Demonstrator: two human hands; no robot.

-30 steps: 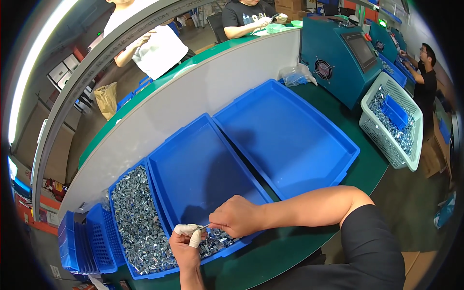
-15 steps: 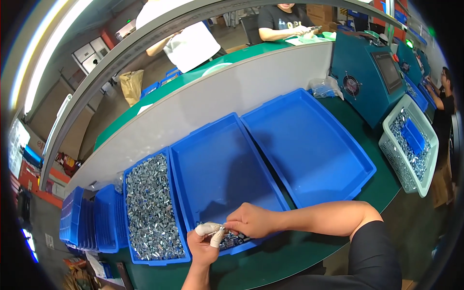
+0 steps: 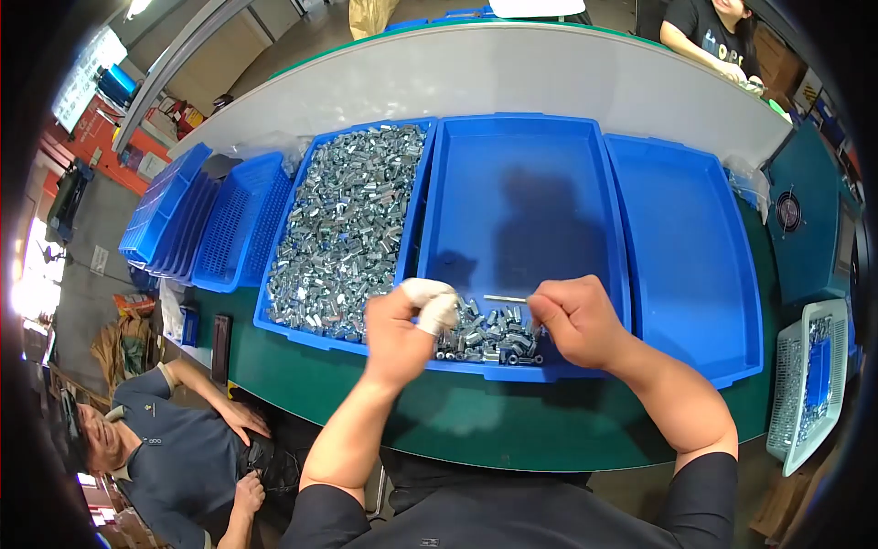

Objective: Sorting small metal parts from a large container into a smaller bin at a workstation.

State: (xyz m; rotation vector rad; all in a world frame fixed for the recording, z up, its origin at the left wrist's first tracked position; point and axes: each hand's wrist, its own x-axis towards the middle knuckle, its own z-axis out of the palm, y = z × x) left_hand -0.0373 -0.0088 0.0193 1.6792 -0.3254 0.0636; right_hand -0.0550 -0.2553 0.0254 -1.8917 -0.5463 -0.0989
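My right hand [image 3: 578,322] is closed around one end of a thin metal rod [image 3: 505,298], which points left over the near part of the middle blue tray [image 3: 521,137]. My left hand [image 3: 401,334] has white coverings on its thumb and forefinger. Those fingertips are pressed together, and whatever they hold, if anything, is hidden. Between and below my hands, a small heap of short, shiny metal sleeves [image 3: 494,340] lies along the tray's near edge. To the left, many similar metal pieces [image 3: 352,220] fill another blue tray [image 3: 302,335].
A third blue tray [image 3: 690,247] stands at the right, near a teal machine [image 3: 809,224]. Blue baskets [image 3: 240,220] stand at the far left. A pale basket [image 3: 785,403] holds metal parts at lower right. One person [image 3: 187,439] sits at lower left; another [image 3: 709,41] works beyond the partition [image 3: 366,87].
My hands have moved apart from where they met, and the rod now shows in my right hand. The view has turned left, bringing the person at lower left into sight.
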